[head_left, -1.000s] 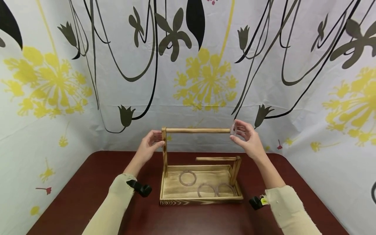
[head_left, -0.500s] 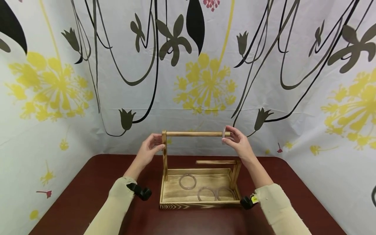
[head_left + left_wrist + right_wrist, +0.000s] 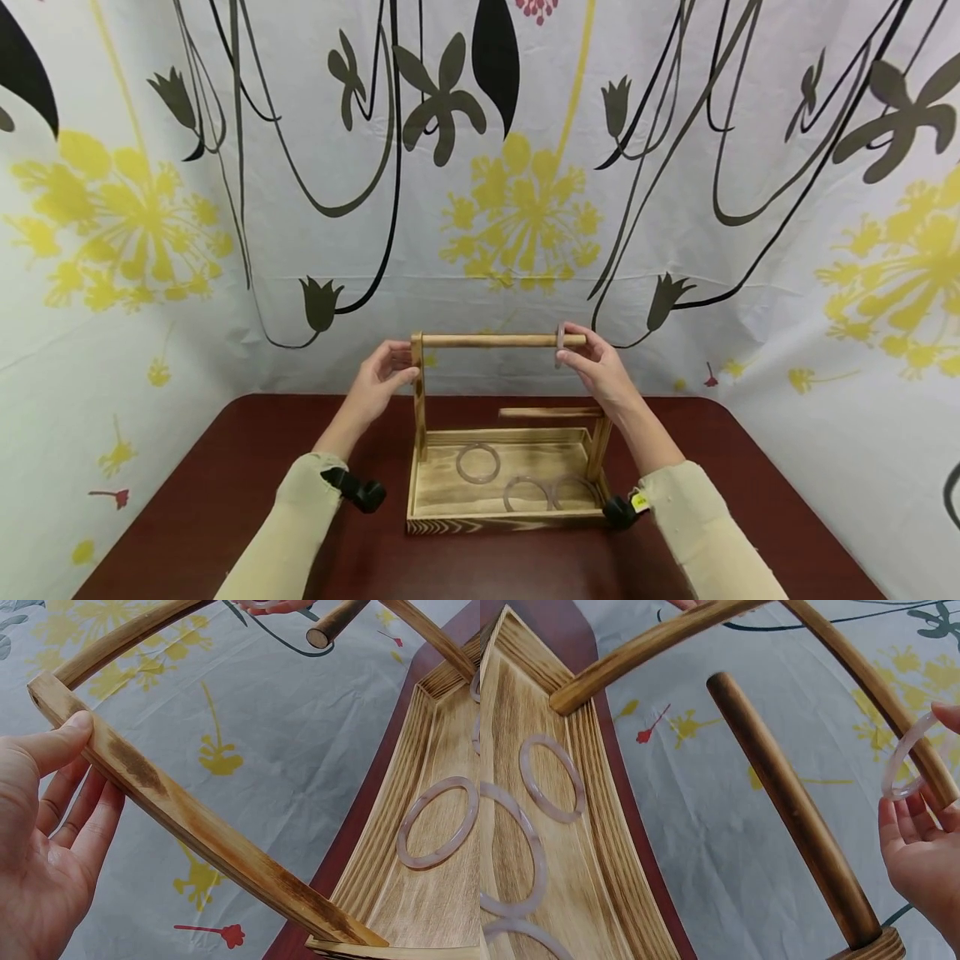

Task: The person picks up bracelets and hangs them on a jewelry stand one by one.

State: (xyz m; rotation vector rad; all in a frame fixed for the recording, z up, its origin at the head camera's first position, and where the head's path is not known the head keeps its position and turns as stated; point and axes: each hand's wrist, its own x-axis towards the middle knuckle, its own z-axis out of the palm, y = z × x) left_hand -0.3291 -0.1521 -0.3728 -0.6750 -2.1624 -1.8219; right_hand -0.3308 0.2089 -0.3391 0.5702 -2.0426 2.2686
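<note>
At left, a person in pale sleeves, a black device strapped at the left cuff, grasps a tall wooden post with the left hand, thumb on the near side and fingers behind, close to the post's top. The post rises from the left end of a shallow wooden tray, which sits on a dark red table at the lower center of the frame. Inside the tray lie three pale, translucent rings: a left ring toward the back, then a middle ring and a right ring side by side nearer the front (whether those two touch cannot be told). From the post's top an upper bar runs rightward across the center, and near its free end another ring, the raised ring, encircles it. Below, a lower bar points left from a short post at the tray's right end. At right of center, the right hand pinches the raised ring between thumb and fingers. Behind everything hangs a white cloth printed with yellow and gray flowers.
</note>
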